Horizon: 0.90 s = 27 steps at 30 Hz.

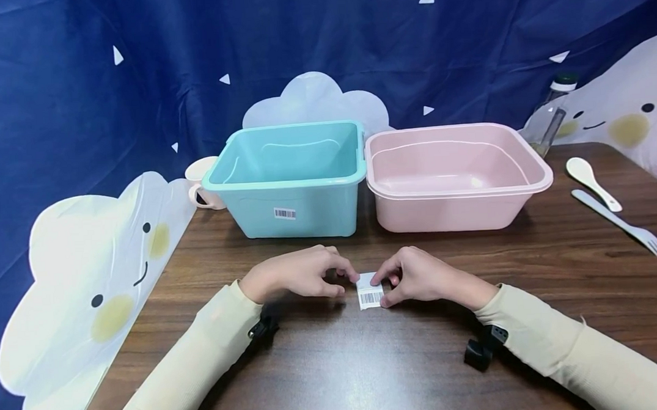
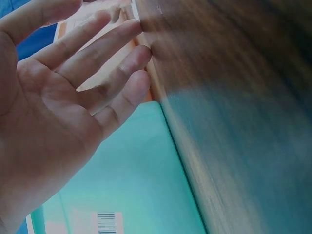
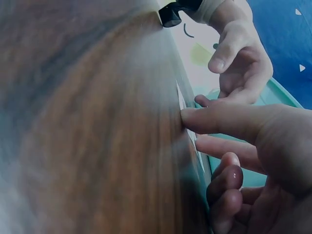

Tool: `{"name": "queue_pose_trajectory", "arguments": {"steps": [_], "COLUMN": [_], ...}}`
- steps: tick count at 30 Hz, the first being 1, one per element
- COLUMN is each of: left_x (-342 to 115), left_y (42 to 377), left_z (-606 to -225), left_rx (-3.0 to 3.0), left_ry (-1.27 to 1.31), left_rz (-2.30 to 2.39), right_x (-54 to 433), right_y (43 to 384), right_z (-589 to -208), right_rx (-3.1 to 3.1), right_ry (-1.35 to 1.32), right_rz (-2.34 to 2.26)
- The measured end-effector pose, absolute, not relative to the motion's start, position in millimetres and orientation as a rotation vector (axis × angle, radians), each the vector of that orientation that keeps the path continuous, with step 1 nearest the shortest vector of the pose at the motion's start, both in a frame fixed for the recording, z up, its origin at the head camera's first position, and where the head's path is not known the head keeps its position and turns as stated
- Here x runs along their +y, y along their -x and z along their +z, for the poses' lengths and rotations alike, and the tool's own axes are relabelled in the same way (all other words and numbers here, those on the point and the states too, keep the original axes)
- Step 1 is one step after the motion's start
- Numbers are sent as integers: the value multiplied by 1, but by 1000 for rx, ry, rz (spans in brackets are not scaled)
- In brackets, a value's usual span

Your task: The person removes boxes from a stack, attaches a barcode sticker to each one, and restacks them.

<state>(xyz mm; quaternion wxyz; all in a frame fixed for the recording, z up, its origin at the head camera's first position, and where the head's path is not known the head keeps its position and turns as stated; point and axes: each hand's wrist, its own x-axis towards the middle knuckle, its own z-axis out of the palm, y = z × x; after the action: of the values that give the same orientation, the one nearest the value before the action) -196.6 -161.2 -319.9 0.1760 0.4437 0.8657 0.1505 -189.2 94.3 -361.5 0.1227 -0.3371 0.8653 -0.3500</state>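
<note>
A small white label with a barcode (image 1: pixel 371 297) lies flat on the brown table, between the two hands. My right hand (image 1: pixel 422 275) touches it with thumb and index finger, the thumb near its lower right corner and the index on its upper part; the other fingers are curled under. At the label's upper left corner is the index fingertip of my left hand (image 1: pixel 305 272), whose thumb stands apart from it. The left wrist view shows the left hand's palm (image 2: pixel 48 126) with fingers loosely extended, and its fingertips partly cover the background.
Behind the hands stand a turquoise bin (image 1: pixel 307 211) with a barcode sticker (image 1: pixel 285 213) and a pink basin (image 1: pixel 444 214). A pink mug (image 1: pixel 209 200) is at the left. To the right lie a white spoon (image 1: pixel 594 184) and a fork (image 1: pixel 618 220), with a clear bottle (image 1: pixel 551 125) behind.
</note>
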Motion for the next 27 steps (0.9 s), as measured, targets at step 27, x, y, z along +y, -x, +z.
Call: {"name": "queue_pose_trajectory", "arguments": {"steps": [27], "left_x": [-160], "left_y": [196], "left_z": [-320], "left_rx": [2438], "left_ry": [-1256], "left_rz": [446], "right_x": [88], "right_y": [185], "right_z": [-364], "right_rx": [2541], "right_ry": [839], "right_rz": [-1081]}}
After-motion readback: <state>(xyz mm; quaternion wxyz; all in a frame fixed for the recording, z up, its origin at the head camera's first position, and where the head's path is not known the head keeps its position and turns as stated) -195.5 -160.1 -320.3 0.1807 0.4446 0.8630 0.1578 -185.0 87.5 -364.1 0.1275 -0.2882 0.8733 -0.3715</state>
